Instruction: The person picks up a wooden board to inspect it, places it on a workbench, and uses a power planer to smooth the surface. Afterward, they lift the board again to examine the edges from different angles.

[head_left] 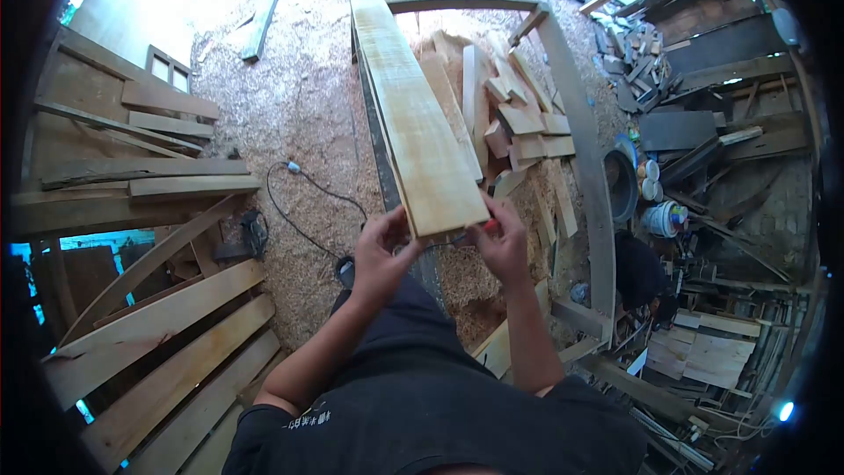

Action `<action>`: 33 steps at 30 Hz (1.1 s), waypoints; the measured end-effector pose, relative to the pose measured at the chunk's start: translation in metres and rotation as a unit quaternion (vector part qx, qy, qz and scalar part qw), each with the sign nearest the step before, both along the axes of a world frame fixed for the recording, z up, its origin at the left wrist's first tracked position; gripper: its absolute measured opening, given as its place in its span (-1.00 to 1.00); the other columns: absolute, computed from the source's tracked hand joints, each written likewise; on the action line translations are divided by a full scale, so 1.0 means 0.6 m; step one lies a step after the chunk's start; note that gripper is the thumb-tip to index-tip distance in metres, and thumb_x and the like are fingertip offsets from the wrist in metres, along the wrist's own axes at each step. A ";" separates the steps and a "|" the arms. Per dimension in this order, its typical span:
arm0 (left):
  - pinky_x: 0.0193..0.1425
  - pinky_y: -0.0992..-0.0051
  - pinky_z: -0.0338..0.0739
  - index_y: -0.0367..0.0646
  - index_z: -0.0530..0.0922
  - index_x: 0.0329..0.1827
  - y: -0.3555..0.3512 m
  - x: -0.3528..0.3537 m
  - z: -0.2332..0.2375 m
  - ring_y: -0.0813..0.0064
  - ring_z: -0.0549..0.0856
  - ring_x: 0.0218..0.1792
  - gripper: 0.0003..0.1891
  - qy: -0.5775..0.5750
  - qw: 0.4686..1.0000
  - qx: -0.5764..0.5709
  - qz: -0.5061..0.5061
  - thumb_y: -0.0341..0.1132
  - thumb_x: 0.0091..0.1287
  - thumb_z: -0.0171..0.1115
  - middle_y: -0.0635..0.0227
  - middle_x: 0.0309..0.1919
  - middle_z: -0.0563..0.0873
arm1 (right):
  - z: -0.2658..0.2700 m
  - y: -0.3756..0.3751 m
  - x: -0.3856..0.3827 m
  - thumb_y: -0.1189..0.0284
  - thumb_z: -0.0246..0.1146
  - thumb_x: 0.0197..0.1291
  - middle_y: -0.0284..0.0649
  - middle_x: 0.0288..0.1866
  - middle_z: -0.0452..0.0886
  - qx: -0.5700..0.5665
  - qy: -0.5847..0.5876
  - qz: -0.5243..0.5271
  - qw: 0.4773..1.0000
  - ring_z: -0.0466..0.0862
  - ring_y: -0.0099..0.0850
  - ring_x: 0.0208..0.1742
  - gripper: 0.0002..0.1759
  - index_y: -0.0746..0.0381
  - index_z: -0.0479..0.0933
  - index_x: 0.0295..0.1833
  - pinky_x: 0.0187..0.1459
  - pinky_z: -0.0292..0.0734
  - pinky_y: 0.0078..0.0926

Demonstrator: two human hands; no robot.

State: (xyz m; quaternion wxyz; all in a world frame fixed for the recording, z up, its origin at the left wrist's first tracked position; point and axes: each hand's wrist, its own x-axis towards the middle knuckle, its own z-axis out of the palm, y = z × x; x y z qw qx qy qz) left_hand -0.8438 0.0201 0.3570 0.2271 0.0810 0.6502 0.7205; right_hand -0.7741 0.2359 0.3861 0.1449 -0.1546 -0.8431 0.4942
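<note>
Pointing away from the person, the long board (415, 114) had its near end between both hands. The left hand (383, 248) curled by one corner, its grip hard to tell; the right hand (504, 246), just as close, pinched a red thing (491, 226).

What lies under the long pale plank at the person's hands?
A dark beam shows below the long pale plank, along its left side; whatever lies under the plank's middle is covered.

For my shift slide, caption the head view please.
Near end of a pale board between left hand and right hand, which holds a small red object; wood shavings on the floor.
</note>
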 end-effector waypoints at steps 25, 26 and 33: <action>0.25 0.37 0.68 -0.39 0.63 0.31 0.075 -0.228 0.306 0.31 0.74 0.20 -0.50 0.139 0.966 0.116 0.182 -0.21 0.47 0.50 0.12 0.14 0.74 | 0.280 -0.005 -0.277 0.22 0.34 0.54 -0.21 -0.30 0.70 -0.018 0.210 -0.091 0.973 0.57 -0.54 -0.14 -0.60 0.43 0.74 -0.07 -0.05 0.49 -0.42; 0.25 0.38 0.68 -0.40 0.63 0.31 0.076 -0.228 0.305 0.31 0.75 0.20 -0.50 0.140 0.966 0.114 0.182 -0.22 0.47 0.49 0.12 0.14 0.73 | 0.278 -0.004 -0.278 0.22 0.33 0.55 -0.22 -0.33 0.69 -0.013 0.213 -0.091 0.973 0.56 -0.55 -0.15 -0.60 0.43 0.75 -0.07 -0.06 0.49 -0.42; 0.10 0.48 0.69 -0.36 0.61 0.35 0.072 -0.214 0.297 0.43 0.78 0.11 -0.54 0.170 0.962 0.085 0.196 -0.22 0.54 0.42 0.11 0.05 0.81 | 0.265 0.002 -0.266 0.12 0.32 0.53 -0.14 -0.14 0.66 0.048 0.190 -0.063 0.979 0.70 -0.40 -0.05 -0.55 0.35 0.77 0.06 -0.07 0.64 -0.41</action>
